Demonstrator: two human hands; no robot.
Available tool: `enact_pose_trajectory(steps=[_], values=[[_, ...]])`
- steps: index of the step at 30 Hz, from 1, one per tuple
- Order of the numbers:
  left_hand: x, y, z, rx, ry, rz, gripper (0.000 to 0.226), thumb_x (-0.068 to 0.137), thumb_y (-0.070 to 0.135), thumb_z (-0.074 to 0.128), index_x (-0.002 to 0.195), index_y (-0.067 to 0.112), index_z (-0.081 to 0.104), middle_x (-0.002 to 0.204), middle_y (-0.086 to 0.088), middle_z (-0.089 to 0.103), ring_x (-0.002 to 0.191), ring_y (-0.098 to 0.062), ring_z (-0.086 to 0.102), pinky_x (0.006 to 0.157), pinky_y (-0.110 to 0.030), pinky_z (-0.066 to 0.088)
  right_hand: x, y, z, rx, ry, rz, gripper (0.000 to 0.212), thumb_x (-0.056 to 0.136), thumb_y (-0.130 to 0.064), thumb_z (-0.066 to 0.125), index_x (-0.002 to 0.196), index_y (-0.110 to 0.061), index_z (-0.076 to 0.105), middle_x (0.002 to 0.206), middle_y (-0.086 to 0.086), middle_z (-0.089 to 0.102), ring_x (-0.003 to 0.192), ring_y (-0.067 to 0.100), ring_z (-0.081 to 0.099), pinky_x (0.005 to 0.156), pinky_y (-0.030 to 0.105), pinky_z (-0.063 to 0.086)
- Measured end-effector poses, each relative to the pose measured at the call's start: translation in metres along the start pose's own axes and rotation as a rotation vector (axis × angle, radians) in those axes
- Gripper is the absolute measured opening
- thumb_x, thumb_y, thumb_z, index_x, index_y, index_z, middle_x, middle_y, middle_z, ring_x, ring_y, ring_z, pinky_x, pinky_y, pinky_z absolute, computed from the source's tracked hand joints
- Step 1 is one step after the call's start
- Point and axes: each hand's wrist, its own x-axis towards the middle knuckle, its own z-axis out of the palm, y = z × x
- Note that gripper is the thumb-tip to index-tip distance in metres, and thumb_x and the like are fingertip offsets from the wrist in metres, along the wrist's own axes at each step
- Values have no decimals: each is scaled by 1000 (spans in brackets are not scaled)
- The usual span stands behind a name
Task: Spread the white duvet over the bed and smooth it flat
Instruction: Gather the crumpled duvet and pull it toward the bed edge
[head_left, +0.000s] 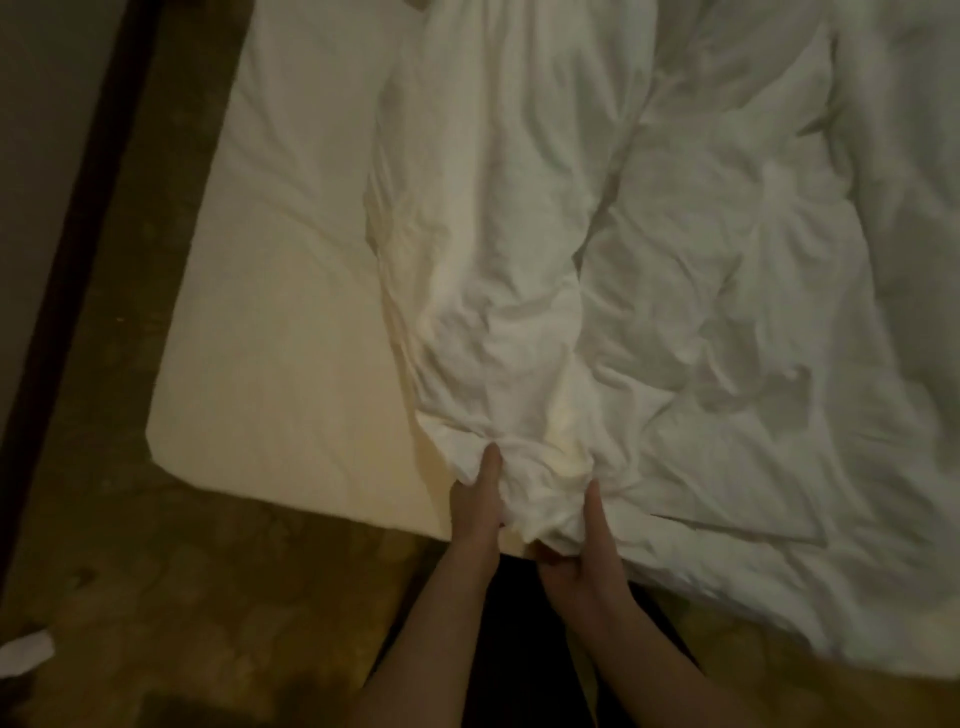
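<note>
The white duvet (701, 270) lies crumpled over the middle and right of the bed (270, 312), with a long bunched fold running down to the foot edge. The left third of the mattress shows bare sheet. My left hand (475, 501) grips the bunched corner of the duvet at the foot edge, thumb on top of the fabric. My right hand (587, 551) grips the same bunch just to the right, fingers curled under it. Both hands sit close together at the bed's near edge.
Brown patterned floor (182, 597) runs along the left side and foot of the bed. A dark strip (67, 249) borders the floor at far left. A small white scrap (26, 649) lies on the floor at lower left.
</note>
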Motion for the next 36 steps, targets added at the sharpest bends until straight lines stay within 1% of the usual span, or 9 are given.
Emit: enact_pose_trajectory(steps=[3, 6, 10, 12, 16, 22, 25, 29, 36], values=[[-16, 20, 3, 67, -28, -9, 41, 89, 45, 66, 117, 16, 59, 103, -3, 69, 95, -22, 67, 80, -33, 57, -3, -5, 32, 148, -58, 116, 68, 88, -57, 61, 136, -10, 53, 131, 16, 62, 124, 33, 56, 111, 44, 37], [-26, 28, 2, 109, -6, -38, 41, 84, 40, 74, 113, 12, 64, 97, -6, 72, 90, -25, 70, 75, -35, 59, -1, -17, 50, 104, 7, 147, 60, 94, -49, 56, 127, 1, 53, 113, 23, 65, 106, 36, 59, 95, 47, 45], [-11, 87, 12, -398, -326, -158, 58, 92, 48, 61, 133, 8, 57, 122, -17, 67, 120, -34, 58, 105, -48, 44, -13, -22, 47, 69, 62, -34, 38, 100, -28, 50, 128, -4, 58, 99, 12, 74, 86, 25, 72, 70, 31, 59], [6, 126, 25, -372, -399, -113, 60, 85, 46, 71, 133, 12, 59, 128, -14, 64, 123, -34, 57, 109, -51, 39, -16, -23, 39, 77, 41, -85, 31, 99, -25, 53, 123, -7, 61, 105, 11, 74, 92, 26, 72, 71, 33, 61], [25, 157, 24, -23, -229, 71, 70, 65, 32, 89, 125, 11, 61, 118, -8, 69, 103, -27, 68, 95, -46, 53, 4, -31, 37, 44, 89, -279, 45, 88, -21, 68, 131, -14, 59, 119, 7, 70, 108, 27, 67, 92, 42, 55], [34, 127, -95, 116, 68, 12, 76, 78, 44, 79, 140, 11, 48, 116, -5, 63, 94, -22, 63, 86, -35, 54, 17, 65, 59, 117, 256, -206, 86, 61, -38, 86, 138, -19, 54, 124, 8, 67, 109, 32, 65, 95, 50, 52], [52, 148, -98, 44, -44, -89, 73, 80, 40, 77, 140, 10, 48, 124, -11, 64, 104, -27, 64, 84, -39, 57, 19, 87, 92, 262, 135, -239, 54, 88, -38, 66, 137, -19, 53, 126, 9, 66, 115, 30, 63, 97, 48, 51], [25, 168, -77, 215, -282, -136, 50, 86, 32, 71, 129, 9, 60, 116, -9, 71, 106, -24, 68, 86, -36, 57, 19, 86, 151, 351, -72, -208, 57, 90, -43, 62, 138, -13, 53, 132, 13, 62, 122, 29, 59, 111, 44, 39], [48, 229, -56, -212, -671, -107, 63, 90, 51, 59, 140, 12, 52, 142, -15, 53, 132, -32, 49, 115, -49, 32, 27, 59, 176, 379, -74, -227, 32, 101, -21, 48, 128, -8, 58, 110, 13, 72, 98, 25, 70, 85, 34, 58]])
